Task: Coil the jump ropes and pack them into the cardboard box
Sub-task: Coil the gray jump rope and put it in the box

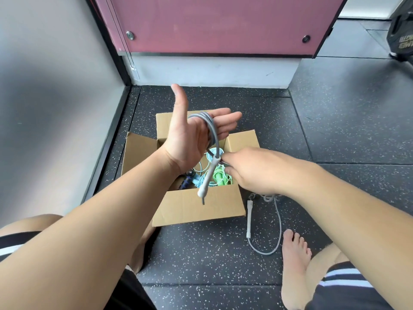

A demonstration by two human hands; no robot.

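Note:
An open cardboard box sits on the speckled floor in front of me. Inside lie a light blue rope, a green rope and a dark blue handle. My left hand is held up over the box with fingers straight and thumb raised; a grey jump rope is looped around its palm. One white handle of that rope dangles over the box. My right hand pinches the grey rope near that handle's top. The other white handle lies on the floor to the right of the box.
A grey wall runs along the left and a pink panel stands behind the box. My bare right foot rests on the floor beside the loose grey cord. A black bag is at the far right.

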